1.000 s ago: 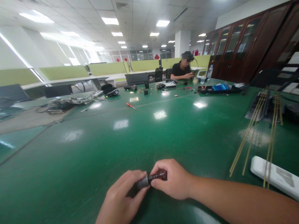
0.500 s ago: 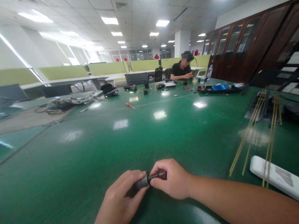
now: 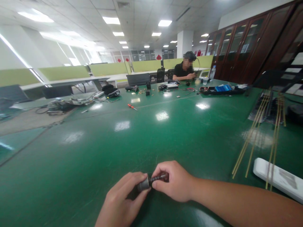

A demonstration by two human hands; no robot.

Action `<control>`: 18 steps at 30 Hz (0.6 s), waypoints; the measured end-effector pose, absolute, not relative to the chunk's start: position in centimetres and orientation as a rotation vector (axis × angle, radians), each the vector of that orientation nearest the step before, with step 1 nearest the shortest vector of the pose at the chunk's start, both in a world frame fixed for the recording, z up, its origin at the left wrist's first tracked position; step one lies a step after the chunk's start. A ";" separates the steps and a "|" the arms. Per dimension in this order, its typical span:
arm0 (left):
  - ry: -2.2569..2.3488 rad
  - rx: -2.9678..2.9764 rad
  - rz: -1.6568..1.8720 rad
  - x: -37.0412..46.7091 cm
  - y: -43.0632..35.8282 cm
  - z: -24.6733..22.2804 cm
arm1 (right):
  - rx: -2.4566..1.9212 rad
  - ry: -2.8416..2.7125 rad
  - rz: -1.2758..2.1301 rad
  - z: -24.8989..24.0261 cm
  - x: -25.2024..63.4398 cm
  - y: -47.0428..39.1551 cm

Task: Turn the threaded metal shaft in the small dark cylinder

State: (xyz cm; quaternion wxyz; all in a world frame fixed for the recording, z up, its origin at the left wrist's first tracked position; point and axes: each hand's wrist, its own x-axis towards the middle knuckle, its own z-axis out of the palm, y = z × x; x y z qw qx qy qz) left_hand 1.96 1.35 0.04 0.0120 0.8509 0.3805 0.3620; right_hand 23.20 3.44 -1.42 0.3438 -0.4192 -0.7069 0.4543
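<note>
Between my hands, low in the middle of the head view, is a small grey metal cylinder, looking like a small motor. A thin dark ridged shaft sticks out of its right end, tilted slightly upward. My left hand grips the cylinder between thumb and fingers. My right hand pinches at the base of the shaft, thumb below and index finger above. The shaft's far end lies in front of my right palm. What exactly the right fingertips press on is partly hidden.
On the green table lie an orange screwdriver, thin brass-coloured rods and a white flat case at right. Black parts, a black tray and a pouch stand farther back. A person sits across.
Almost nothing differs. Both hands keep their hold on the cylinder and shaft, with only a very slight shift of the left hand.
</note>
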 end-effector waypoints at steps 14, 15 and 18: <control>1.203 2.619 1.149 2.1 1.3 0.0 | -1.080 -1.843 1.157 -1.6 23.2 3.5; 1.207 2.614 1.143 2.1 1.3 0.0 | -1.080 -1.842 1.158 -1.6 23.2 3.5; 1.205 2.612 1.137 1.9 1.3 -0.1 | -1.078 -1.845 1.159 -1.6 23.2 3.5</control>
